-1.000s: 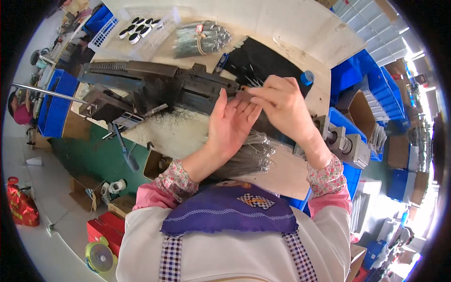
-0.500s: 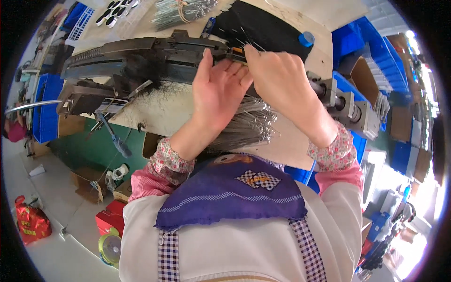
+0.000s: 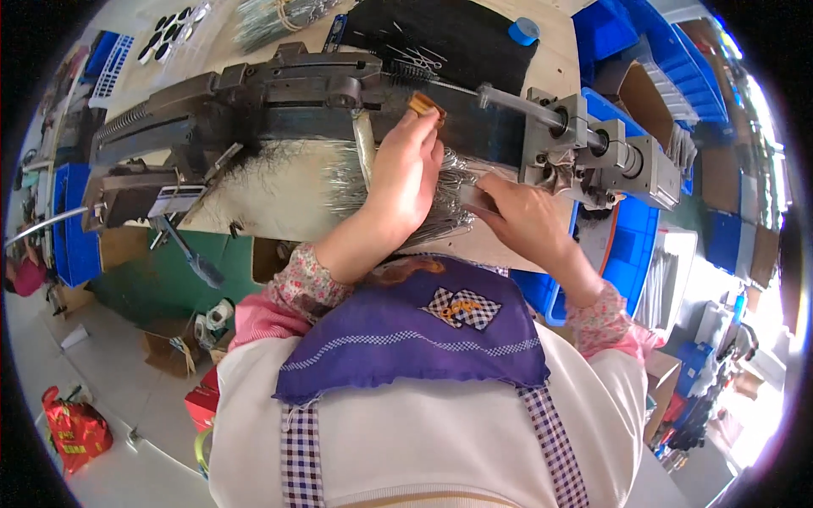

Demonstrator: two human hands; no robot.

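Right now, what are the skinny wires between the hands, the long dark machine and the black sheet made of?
The skinny wires look like bare metal, perhaps steel: they're silvery and glint. The long dark machine seems to be metal too, dull and grimy, with worn, hard edges. The black sheet lies flat without much shine, so it might be rubber or cloth; I can't tell.

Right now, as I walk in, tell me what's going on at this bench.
The left hand is up at a small orange-brown piece beside the dark metal machine. The right hand is at the right end of a pile of thin wires on the bench; its grip is unclear. A few loose wires lie on a black sheet beyond.
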